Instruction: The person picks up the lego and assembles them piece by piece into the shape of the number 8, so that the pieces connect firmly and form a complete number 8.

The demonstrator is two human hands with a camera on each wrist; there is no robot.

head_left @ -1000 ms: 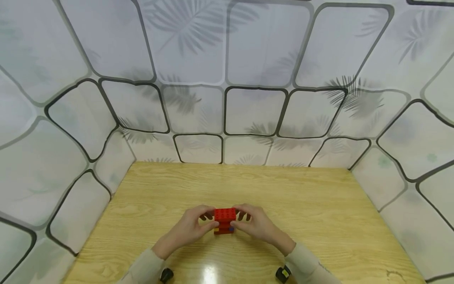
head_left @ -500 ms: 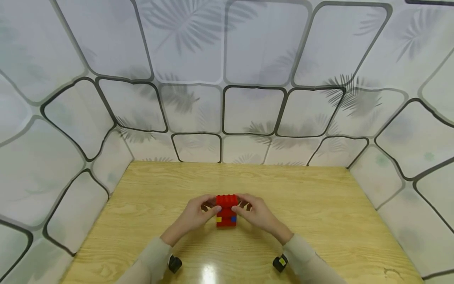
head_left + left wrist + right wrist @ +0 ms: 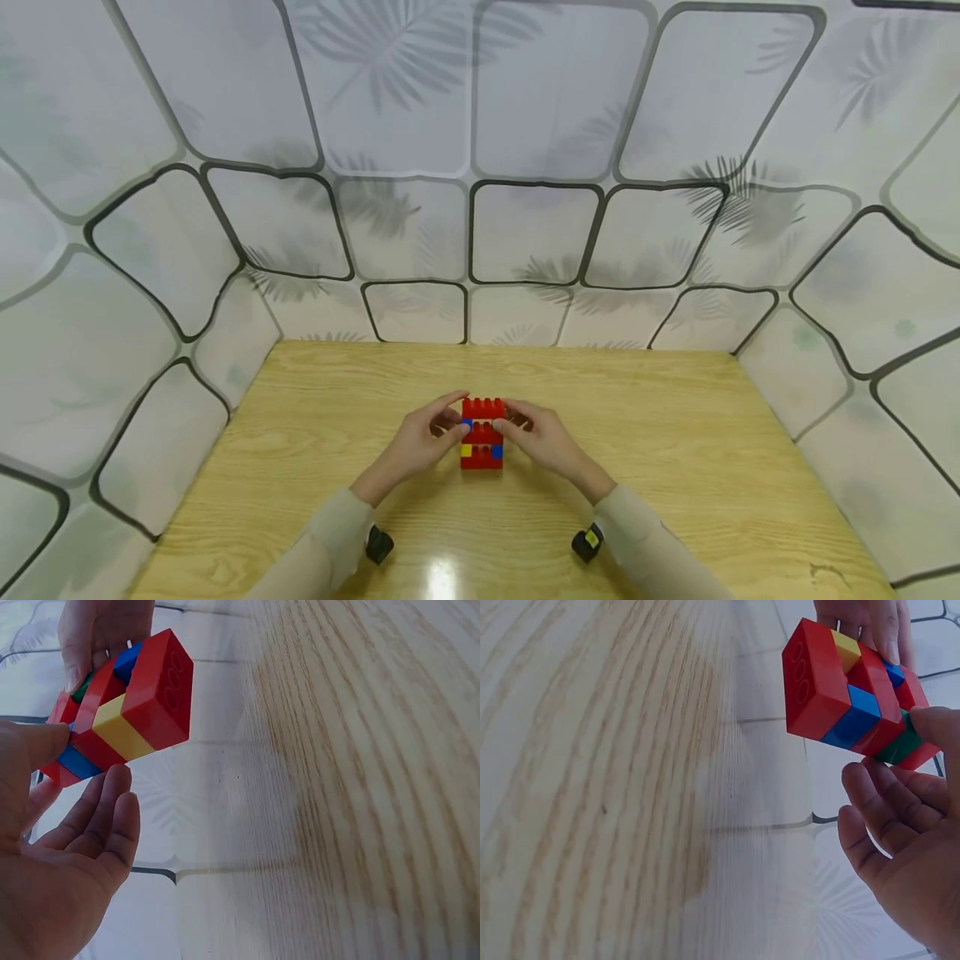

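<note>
A stack of toy building bricks (image 3: 483, 435) is held between both hands in the head view, studs facing up. Three long red layers are spaced by small bricks: a yellow one (image 3: 121, 729) and a blue one (image 3: 852, 718) lower down, another blue one and a green one (image 3: 903, 744) higher. My left hand (image 3: 422, 437) grips the upper left side, thumb on the upper blue brick. On the other side, my right hand (image 3: 549, 442) grips it with the thumb at the green brick. The hollow underside of the lowest red brick (image 3: 163, 694) shows in both wrist views, off the table.
A light wood-grain table (image 3: 637, 417) lies beneath the hands. Pale patterned walls (image 3: 536, 233) rise at its back and sides. Black wrist cameras (image 3: 379, 544) hang below both sleeves.
Both hands have lifted the brick stack up in the head view, away from the body. It has tipped so its front face now shows more, with the small coloured bricks visible.
</note>
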